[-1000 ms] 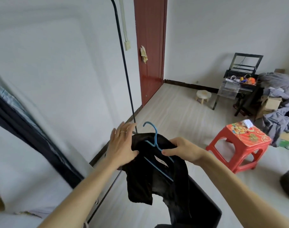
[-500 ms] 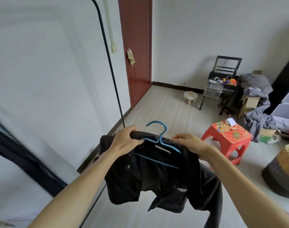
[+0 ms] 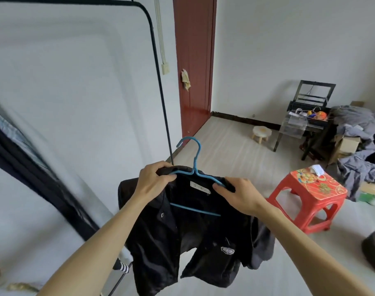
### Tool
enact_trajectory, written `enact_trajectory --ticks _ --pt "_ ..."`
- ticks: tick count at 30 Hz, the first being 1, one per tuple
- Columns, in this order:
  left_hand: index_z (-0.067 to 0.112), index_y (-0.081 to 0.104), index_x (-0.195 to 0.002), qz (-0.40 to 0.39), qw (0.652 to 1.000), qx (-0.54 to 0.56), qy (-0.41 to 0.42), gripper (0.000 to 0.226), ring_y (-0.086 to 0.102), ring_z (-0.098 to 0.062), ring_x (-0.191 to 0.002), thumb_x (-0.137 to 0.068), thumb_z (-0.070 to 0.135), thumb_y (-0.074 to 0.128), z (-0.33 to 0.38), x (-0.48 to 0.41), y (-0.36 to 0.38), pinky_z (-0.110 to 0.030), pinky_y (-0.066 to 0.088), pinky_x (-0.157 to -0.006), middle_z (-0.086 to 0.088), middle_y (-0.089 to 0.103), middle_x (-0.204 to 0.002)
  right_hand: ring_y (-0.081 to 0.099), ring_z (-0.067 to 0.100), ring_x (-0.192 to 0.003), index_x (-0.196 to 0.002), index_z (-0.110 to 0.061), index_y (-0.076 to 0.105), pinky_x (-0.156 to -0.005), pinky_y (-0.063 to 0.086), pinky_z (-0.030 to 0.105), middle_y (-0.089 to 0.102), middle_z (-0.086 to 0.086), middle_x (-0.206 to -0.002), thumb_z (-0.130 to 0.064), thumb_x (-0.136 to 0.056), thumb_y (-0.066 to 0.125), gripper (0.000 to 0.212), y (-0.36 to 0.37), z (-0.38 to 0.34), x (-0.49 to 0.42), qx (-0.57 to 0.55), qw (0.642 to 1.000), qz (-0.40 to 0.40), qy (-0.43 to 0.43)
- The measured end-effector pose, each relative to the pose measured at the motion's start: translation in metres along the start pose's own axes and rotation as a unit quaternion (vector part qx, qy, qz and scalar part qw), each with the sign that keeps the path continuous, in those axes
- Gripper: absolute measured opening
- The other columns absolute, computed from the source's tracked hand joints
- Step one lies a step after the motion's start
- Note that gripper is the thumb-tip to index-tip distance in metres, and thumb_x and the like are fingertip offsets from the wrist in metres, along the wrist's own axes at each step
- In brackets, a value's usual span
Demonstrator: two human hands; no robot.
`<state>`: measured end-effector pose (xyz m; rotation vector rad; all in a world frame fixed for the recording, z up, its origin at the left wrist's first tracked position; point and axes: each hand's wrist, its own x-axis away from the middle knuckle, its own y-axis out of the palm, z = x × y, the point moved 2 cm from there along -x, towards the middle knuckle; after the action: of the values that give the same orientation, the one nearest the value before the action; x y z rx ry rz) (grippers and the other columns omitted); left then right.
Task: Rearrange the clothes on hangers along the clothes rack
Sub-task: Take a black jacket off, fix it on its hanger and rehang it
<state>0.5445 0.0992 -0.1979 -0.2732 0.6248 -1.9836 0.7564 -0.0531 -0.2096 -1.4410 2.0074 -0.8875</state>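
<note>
The black shirt (image 3: 182,242) hangs in mid-air in front of the person on a blue hanger (image 3: 193,173), held up between both hands and free of the clothes rack (image 3: 160,82). The left hand (image 3: 152,180) grips the shirt's left shoulder, its fingers curled over the collar edge and the hanger's arm; the right hand (image 3: 240,195) clamps the other shoulder the same way, thumb on the near side. The hands sit level with each other and apart, with the collar label and the hanger's neck between them. The hook stands up above the knuckles, touching nothing, its open end turned to the left — just to the right of the rack's black upright pole, which rises behind the left hand and bends over into the top bar. The shirt's front falls open below the wrists (a small badge shows on the chest). Further right on the floor stand a red plastic stool (image 3: 310,193) and a heap of grey clothes (image 3: 353,124) — well apart from the shirt.
</note>
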Motion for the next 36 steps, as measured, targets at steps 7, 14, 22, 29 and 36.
enact_trajectory --ticks 7,14,22,29,36 --pt "0.033 0.069 -0.111 -0.091 0.984 -0.134 -0.075 0.024 0.063 -0.011 -0.098 -0.088 0.04 0.064 -0.033 0.024 -0.038 -0.027 0.048 -0.086 0.01 0.07 -0.104 0.059 0.019 -0.072 -0.092 -0.015 0.072 -0.07 0.047 0.036 0.066 0.007 -0.08 -0.055 -0.086 0.062 0.041 -0.001 -0.064 -0.007 -0.136 0.965 -0.223 0.006" --pt "0.029 0.055 -0.127 -0.17 0.941 -0.217 -0.195 0.053 0.058 -0.016 -0.112 -0.078 0.04 0.072 -0.045 0.082 -0.099 -0.033 0.046 -0.099 0.01 0.062 -0.121 0.07 0.03 -0.098 -0.109 -0.006 0.068 -0.097 0.049 0.051 0.068 0.022 -0.113 -0.044 -0.09 0.062 0.043 0.023 -0.132 0.0 -0.121 0.915 -0.384 -0.015" --pt "0.033 0.063 -0.115 0.113 0.975 -0.113 -0.154 0.042 0.058 -0.012 -0.115 -0.084 0.005 0.063 -0.025 0.154 -0.2 -0.028 0.051 -0.094 0.008 0.062 -0.121 0.067 0.039 -0.107 -0.106 -0.008 0.075 -0.102 0.048 0.053 0.074 0.018 -0.109 -0.02 -0.093 0.063 0.021 0.042 -0.191 0.012 -0.191 0.888 -0.419 0.009" --pt "0.031 0.044 -0.143 0.434 0.769 -0.451 -0.129 0.056 0.033 -0.037 -0.135 -0.089 0.029 0.06 0.006 0.18 -0.295 -0.049 0.034 -0.106 -0.008 0.024 -0.157 0.069 0.035 -0.105 -0.102 -0.015 0.077 -0.102 0.05 0.045 0.076 0.012 -0.106 -0.022 -0.091 0.062 0.02 0.038 -0.251 0.036 -0.253 0.874 -0.412 -0.049" --pt "0.025 0.047 -0.143 0.34 0.844 -0.362 -0.204 0.044 0.055 -0.03 -0.123 -0.099 0.025 0.046 -0.008 0.175 -0.331 -0.041 0.048 -0.095 -0.006 0.05 -0.144 0.068 0.015 -0.06 -0.08 -0.01 0.074 -0.062 0.053 0.017 0.075 0.006 -0.076 -0.016 -0.088 0.066 0.013 0.005 -0.337 0.046 -0.324 0.858 -0.375 -0.134"
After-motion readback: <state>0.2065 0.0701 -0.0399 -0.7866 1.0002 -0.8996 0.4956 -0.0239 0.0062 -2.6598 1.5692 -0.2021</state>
